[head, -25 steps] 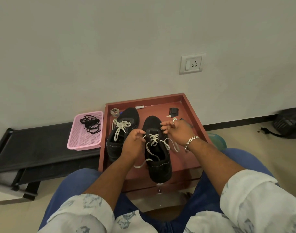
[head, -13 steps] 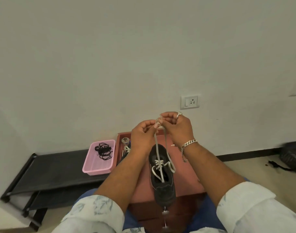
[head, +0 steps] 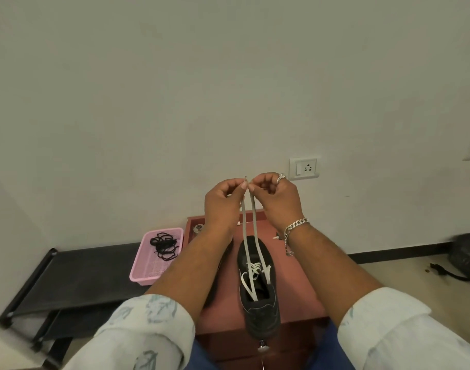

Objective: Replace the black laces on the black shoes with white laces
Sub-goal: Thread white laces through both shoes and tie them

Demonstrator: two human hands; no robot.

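A black shoe [head: 259, 300] stands on the red-brown drawer top [head: 298, 284] in front of me, partly threaded with a white lace [head: 248, 231]. Both lace ends run taut from the eyelets straight up to my hands. My left hand [head: 223, 204] pinches one end and my right hand [head: 277, 198] pinches the other, fingertips almost touching, raised well above the shoe. The second shoe is hidden behind my left forearm. The removed black laces [head: 164, 244] lie tangled in a pink basket [head: 155, 268].
The pink basket sits on a low black rack [head: 76, 276] left of the drawer unit. A small jar [head: 198, 227] stands at the drawer top's back left corner. A wall socket [head: 304, 168] is behind my hands. A black bag [head: 467, 255] lies on the floor, right.
My hands rose from the shoe's eyelets, drawing both white lace ends up and taut. The camera tilted upward, so the drawer top and shoes now sit lower in view.
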